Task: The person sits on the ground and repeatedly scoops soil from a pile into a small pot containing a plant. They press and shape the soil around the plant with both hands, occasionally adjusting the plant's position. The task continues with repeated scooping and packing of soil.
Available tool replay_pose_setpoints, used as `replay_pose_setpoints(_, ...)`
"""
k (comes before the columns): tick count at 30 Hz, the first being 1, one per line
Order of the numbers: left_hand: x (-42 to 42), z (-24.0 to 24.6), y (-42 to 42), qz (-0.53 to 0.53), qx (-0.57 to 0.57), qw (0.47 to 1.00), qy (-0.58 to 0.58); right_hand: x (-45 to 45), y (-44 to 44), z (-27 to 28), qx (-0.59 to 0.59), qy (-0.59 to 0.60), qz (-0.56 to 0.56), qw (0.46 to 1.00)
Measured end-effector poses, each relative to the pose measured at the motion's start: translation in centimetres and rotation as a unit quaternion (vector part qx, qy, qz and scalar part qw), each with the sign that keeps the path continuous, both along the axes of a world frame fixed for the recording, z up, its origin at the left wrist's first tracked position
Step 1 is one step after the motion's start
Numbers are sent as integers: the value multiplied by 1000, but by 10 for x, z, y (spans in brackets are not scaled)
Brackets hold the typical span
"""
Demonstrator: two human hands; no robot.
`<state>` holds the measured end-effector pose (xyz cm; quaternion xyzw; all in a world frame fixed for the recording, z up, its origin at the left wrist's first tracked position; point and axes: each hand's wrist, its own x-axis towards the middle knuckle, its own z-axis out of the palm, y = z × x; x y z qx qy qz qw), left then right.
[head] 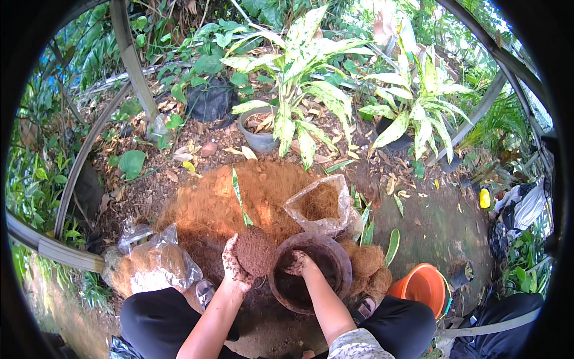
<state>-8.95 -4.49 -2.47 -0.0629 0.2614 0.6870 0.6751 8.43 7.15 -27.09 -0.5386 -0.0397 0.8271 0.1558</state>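
Note:
My left hand (236,264), flecked with soil, cups a round brown ball of soil and fibre (255,251) from its left side and below. A long variegated green leaf (240,197) stands up from the top of the ball. My right hand (299,264), also dirty, reaches inside a dark round pot (344,269) that holds dark soil. Its fingers are slightly bent, and whether soil lies between them cannot be told. The ball is close beside the pot's left rim. Behind the pot, a clear plastic bag (347,197) stands open with brown coir fibre inside.
A mound of brown soil (210,193) lies ahead. Fibre balls (368,261) and an orange bucket (419,287) are at the right. A clear bag of fibre (157,264) sits at the left. Potted variegated plants, one in a grey pot (260,139), stand beyond the mound.

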Motion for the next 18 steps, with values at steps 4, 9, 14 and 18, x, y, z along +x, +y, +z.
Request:
replay_pose_setpoints(4, 0, 6, 0, -3, -5, 1000, -4, 4, -2, -14, 220, -161, 49, 961)
replay_pose_setpoints(9, -2, 6, 0, 2, 4, 1000, 0, -9, -12, -41, 286, -261, 13, 922)
replay_pose_setpoints(14, -2, 2, 0, 11, -2, 1000, -4, -28, -29, -48, 191, -338, 19, 922)
replay_pose_setpoints(18, -2, -1, 1, 13, -20, 999, 22, -35, -33, -41, 74, -204, -31, 976)
